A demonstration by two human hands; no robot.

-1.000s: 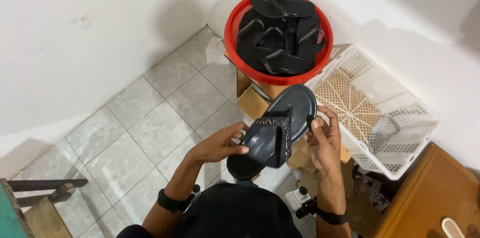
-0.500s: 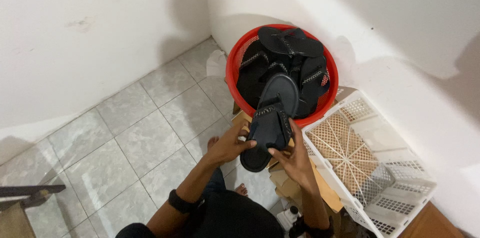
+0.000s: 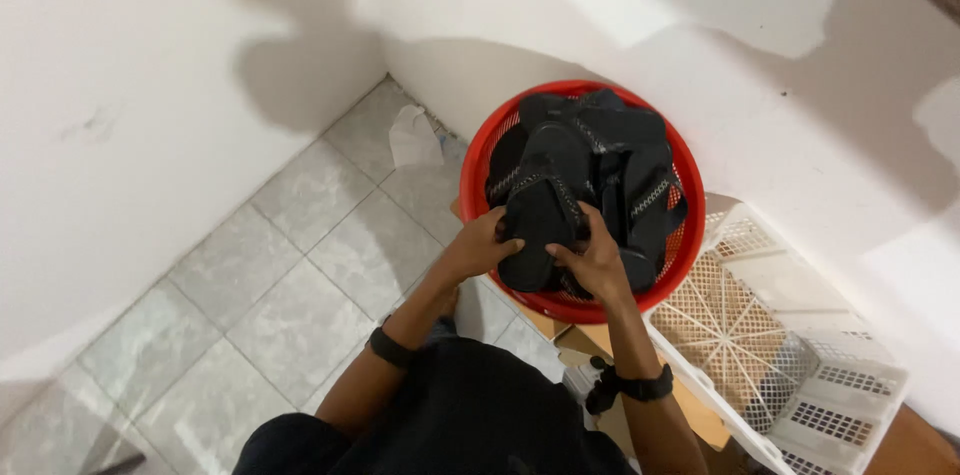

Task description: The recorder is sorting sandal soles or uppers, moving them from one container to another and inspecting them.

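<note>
Both your hands are on a black sandal [image 3: 540, 220], right at the centre of the frame, lying on the pile of black sandals [image 3: 620, 165] in the red basket [image 3: 480, 150]. Your left hand [image 3: 480, 243] grips its left edge, fingers curled over the sole; your right hand [image 3: 590, 255] clamps the right edge near the heel, thumb on top. The sandal looks light and fairly flat, and I'd judge the sole flexible rather than rigid, so it may bend if you pinch one end only. The straps with pale stitching look soft and could snag on the others in the heap. Holding by the sole's two edges looks the steadiest grip. To the lower right sits a white crate [image 3: 800, 355], tipped on its side, just beside the basket. Grey floor tiles [image 3: 270, 275] fill the left.
</note>
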